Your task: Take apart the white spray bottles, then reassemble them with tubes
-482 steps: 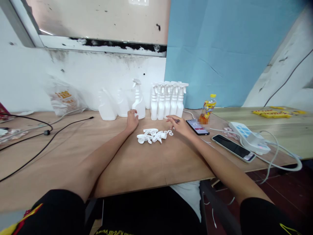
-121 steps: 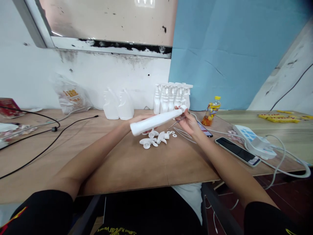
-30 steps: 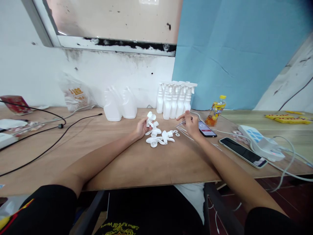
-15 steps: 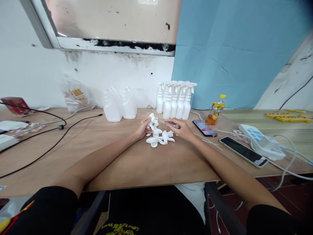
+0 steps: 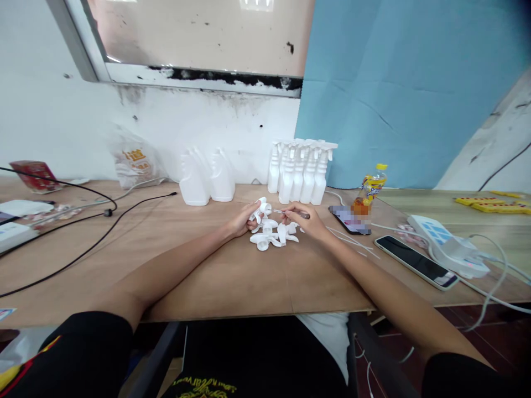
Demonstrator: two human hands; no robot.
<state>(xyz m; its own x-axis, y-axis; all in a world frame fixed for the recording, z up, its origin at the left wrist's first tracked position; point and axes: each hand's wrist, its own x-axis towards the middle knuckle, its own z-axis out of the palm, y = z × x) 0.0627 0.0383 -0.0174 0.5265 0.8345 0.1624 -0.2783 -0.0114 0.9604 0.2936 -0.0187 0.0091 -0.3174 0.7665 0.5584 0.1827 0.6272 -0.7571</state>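
My left hand (image 5: 244,219) is closed around a white spray trigger head (image 5: 263,209), its round collar facing right. Between the fingers of my right hand (image 5: 306,219) is a small screwdriver (image 5: 293,214), its thin shaft pointing left at the collar. Whether the tip touches the collar or goes inside it, I cannot tell. Just below both hands, several more spray trigger heads (image 5: 263,241) lie in a loose pile on the wooden table (image 5: 249,282).
Behind the hands stand several spray bottles (image 5: 297,179) with heads on, and headless white bottles (image 5: 223,179) to their left. At right are white tubes (image 5: 352,241), two phones (image 5: 415,261), a drink bottle (image 5: 372,188) and a power strip (image 5: 448,246). Black cables (image 5: 112,232) cross the left side.
The screwdriver in my right hand has tilted flatter, its tip close to the collar. The spray head in my left hand has turned so its collar faces more to the right.
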